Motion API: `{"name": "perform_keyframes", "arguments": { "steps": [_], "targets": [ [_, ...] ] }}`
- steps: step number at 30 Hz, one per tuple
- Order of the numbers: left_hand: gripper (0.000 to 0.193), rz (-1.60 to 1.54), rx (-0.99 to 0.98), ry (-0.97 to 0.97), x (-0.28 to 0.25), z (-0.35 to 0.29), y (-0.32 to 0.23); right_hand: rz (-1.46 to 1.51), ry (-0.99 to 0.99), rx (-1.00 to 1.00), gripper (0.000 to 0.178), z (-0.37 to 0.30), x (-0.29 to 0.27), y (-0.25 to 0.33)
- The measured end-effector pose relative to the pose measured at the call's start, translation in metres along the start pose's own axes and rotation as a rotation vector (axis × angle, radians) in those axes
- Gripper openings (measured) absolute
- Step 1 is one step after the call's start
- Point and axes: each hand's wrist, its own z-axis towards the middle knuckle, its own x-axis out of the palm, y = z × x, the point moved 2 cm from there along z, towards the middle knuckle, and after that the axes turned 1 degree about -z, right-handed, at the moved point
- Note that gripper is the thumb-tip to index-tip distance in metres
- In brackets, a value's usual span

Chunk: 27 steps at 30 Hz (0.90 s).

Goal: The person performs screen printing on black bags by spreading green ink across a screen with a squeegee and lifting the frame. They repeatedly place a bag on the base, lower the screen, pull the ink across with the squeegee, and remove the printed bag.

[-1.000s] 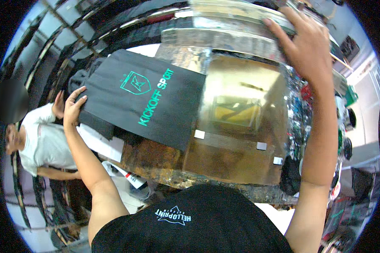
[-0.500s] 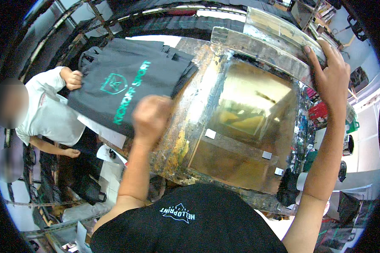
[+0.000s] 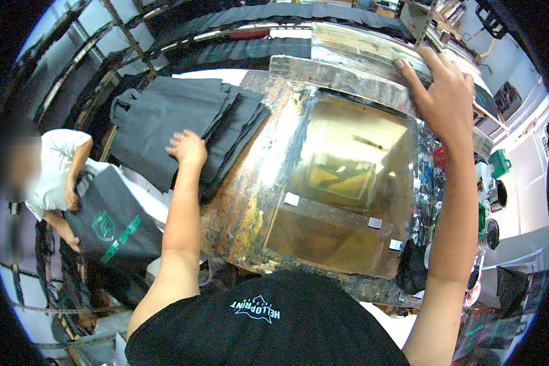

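My left hand [image 3: 188, 148] is over a stack of dark grey fabric bags [image 3: 158, 116], fingers spread and holding nothing; whether it touches the top bag is unclear. The uppermost bag shows no print. At the upper right, my right hand [image 3: 443, 100] grips the edge of a raised screen-printing frame [image 3: 348, 49], thumb on the near side and fingers over the top. Below that frame lies a shiny brown, glass-like board [image 3: 329, 238] with small white tabs [image 3: 291, 199] stuck on it. To the left, a co-worker holds a dark bag [image 3: 119, 213] bearing a green print.
The co-worker [image 3: 61, 165] in a white shirt stands beside the stack at the left. Ink-stained table edges [image 3: 244, 213] surround the board. Tubs and cans [image 3: 489, 232] stand at the right. Racks with dark fabric [image 3: 238, 55] run along the back.
The green-printed bag has left the top of the stack and is now in the co-worker's hands. My left hand has opened and shifted left. My right hand still holds the frame.
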Motion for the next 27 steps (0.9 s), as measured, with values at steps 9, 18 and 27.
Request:
{"name": "perform_keyframes", "arguments": {
  "steps": [9,18,27],
  "targets": [
    [0.036,-0.313,0.420,-0.069,-0.036,0.007,0.048,0.039,0.041,0.063,0.060,0.022,-0.008,-0.004],
    [0.028,-0.326,0.769,0.079,-0.090,-0.050,-0.086,0.045,0.161,0.119,0.066,0.036,-0.010,-0.007],
    [0.045,-0.747,0.981,0.384,-0.108,-0.166,-0.344,0.024,0.299,0.133,0.072,0.036,-0.022,0.000]
  ]
}}
